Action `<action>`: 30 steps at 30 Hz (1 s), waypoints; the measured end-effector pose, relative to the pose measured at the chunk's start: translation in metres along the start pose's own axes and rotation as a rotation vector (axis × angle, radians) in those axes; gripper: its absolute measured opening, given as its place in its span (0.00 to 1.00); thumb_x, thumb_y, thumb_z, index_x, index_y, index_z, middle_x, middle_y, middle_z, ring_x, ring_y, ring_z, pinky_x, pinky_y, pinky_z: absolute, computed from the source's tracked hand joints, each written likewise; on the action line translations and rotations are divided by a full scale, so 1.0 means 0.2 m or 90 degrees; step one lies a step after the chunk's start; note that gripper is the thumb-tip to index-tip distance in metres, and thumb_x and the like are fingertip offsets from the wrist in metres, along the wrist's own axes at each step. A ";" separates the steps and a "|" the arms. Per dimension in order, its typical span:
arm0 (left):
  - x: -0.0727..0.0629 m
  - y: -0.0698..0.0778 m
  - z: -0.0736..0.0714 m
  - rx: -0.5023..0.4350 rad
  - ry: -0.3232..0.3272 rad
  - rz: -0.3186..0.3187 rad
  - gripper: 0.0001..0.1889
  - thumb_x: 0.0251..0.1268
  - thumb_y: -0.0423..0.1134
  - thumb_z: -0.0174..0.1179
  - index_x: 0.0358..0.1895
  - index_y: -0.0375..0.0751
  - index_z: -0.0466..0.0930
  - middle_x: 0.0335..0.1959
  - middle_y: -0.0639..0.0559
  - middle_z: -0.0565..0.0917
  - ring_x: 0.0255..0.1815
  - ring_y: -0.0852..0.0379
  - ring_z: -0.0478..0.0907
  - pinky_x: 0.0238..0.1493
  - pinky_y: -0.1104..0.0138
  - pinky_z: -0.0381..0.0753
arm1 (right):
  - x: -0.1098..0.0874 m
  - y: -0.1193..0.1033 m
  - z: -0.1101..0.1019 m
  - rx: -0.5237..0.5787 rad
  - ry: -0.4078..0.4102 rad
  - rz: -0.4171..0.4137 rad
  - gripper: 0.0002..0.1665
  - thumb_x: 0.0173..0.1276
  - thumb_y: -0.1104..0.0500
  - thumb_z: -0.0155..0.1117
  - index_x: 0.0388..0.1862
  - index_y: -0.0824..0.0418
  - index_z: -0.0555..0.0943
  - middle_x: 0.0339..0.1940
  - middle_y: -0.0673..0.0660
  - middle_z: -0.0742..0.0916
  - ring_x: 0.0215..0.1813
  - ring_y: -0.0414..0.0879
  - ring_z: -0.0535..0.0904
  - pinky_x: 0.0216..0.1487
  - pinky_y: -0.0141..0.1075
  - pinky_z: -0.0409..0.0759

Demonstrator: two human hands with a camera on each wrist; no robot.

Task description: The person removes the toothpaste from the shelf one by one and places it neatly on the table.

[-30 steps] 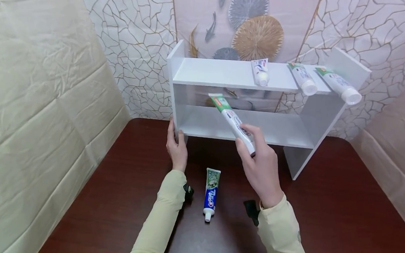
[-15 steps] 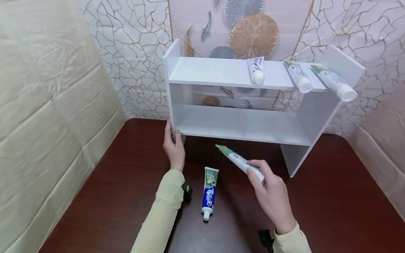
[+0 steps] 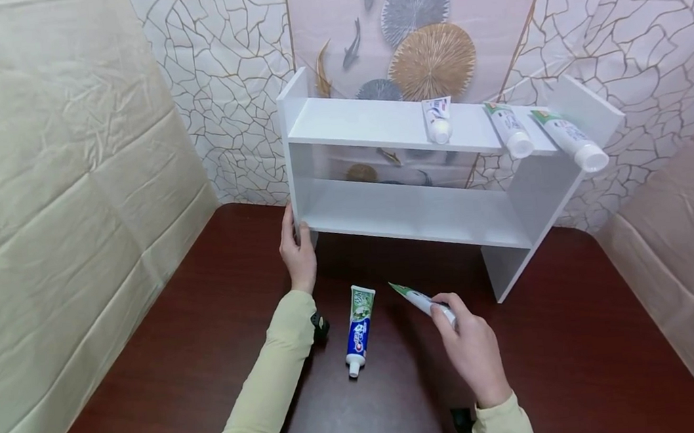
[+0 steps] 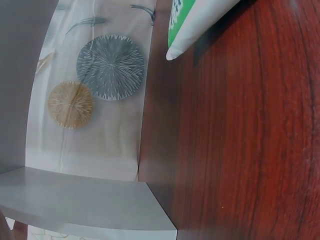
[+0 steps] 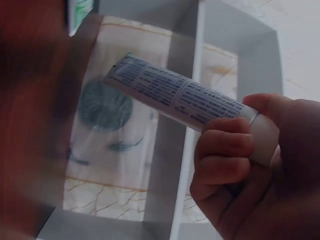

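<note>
Over the table [image 3: 198,344], right hand [image 3: 472,353] grips a part-hidden tube [image 3: 419,299], left hand [image 3: 300,255] a shelf [image 3: 414,211].

Head view: looked forward and down from above the near side of the table [image 3: 212,363], far enough back to take in the white shelf [image 3: 408,215], the left hand [image 3: 300,257] and the right hand [image 3: 472,353].
Left wrist view: faced the patterned backdrop [image 4: 115,135] from low and close to the table, turned sideways.
Right wrist view: looked past the right hand toward the white shelf, very near, also sideways, the table at its left edge.
Head and right wrist shared: the held tube [image 3: 417,298].
Both wrists shared: a grey disc [image 4: 111,67] on the backdrop.
</note>
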State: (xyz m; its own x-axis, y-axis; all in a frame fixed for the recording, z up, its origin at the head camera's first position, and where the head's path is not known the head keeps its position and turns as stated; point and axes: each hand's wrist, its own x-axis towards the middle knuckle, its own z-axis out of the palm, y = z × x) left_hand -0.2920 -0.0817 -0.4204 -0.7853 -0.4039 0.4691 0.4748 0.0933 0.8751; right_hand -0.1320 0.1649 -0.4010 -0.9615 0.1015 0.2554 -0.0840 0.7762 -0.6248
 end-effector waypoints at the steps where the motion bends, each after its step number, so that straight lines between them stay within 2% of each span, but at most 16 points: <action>1: 0.00 0.00 0.00 -0.001 0.002 0.000 0.25 0.76 0.36 0.46 0.73 0.46 0.63 0.72 0.46 0.68 0.71 0.45 0.67 0.65 0.49 0.71 | 0.00 0.01 0.00 -0.007 -0.003 0.006 0.12 0.73 0.55 0.55 0.53 0.54 0.79 0.14 0.51 0.73 0.17 0.41 0.65 0.23 0.33 0.64; 7: 0.00 0.01 0.00 0.000 0.006 0.000 0.24 0.76 0.35 0.46 0.73 0.46 0.63 0.72 0.45 0.68 0.70 0.44 0.68 0.65 0.47 0.70 | 0.02 0.09 0.03 -0.037 -0.036 0.037 0.18 0.73 0.54 0.54 0.57 0.58 0.79 0.14 0.52 0.73 0.18 0.42 0.66 0.23 0.35 0.65; 11: 0.00 0.00 0.00 0.001 0.007 0.003 0.24 0.76 0.36 0.46 0.73 0.45 0.63 0.72 0.45 0.68 0.70 0.44 0.68 0.65 0.48 0.70 | 0.02 0.13 0.06 -0.056 -0.071 0.054 0.21 0.74 0.53 0.53 0.60 0.63 0.77 0.17 0.54 0.76 0.19 0.43 0.66 0.23 0.35 0.64; 16: 0.00 0.00 0.01 0.004 0.013 0.014 0.24 0.76 0.35 0.46 0.73 0.43 0.63 0.72 0.44 0.68 0.69 0.44 0.68 0.65 0.48 0.70 | 0.02 0.16 0.10 -0.112 -0.068 0.021 0.22 0.71 0.55 0.57 0.59 0.65 0.78 0.24 0.60 0.84 0.18 0.44 0.67 0.21 0.36 0.64; 20: 0.00 0.01 -0.01 0.009 0.010 0.031 0.24 0.75 0.34 0.47 0.72 0.41 0.64 0.69 0.41 0.70 0.65 0.40 0.71 0.60 0.46 0.72 | 0.01 0.16 0.11 -0.145 -0.074 -0.002 0.23 0.69 0.54 0.59 0.58 0.65 0.79 0.28 0.64 0.87 0.17 0.45 0.70 0.19 0.37 0.64; 25: 0.01 0.03 -0.03 0.020 -0.002 0.018 0.24 0.73 0.33 0.49 0.71 0.45 0.66 0.65 0.41 0.74 0.57 0.40 0.74 0.54 0.45 0.74 | -0.02 0.16 0.14 -0.181 -0.135 0.007 0.28 0.66 0.53 0.62 0.62 0.64 0.77 0.32 0.65 0.88 0.18 0.46 0.72 0.18 0.39 0.65; 30: 0.04 0.02 -0.03 0.052 -0.029 0.007 0.28 0.71 0.34 0.48 0.73 0.50 0.61 0.63 0.39 0.75 0.56 0.42 0.74 0.53 0.49 0.75 | -0.06 0.17 0.17 -0.211 -0.201 0.011 0.33 0.63 0.54 0.63 0.67 0.65 0.73 0.25 0.62 0.85 0.16 0.46 0.68 0.17 0.38 0.63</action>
State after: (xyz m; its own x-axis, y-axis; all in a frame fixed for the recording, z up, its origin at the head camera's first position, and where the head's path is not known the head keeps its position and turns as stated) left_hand -0.2926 -0.0903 -0.4137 -0.7979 -0.3611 0.4826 0.4517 0.1717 0.8755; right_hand -0.1328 0.1694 -0.4507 -0.9990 -0.0384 -0.0223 -0.0283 0.9385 -0.3442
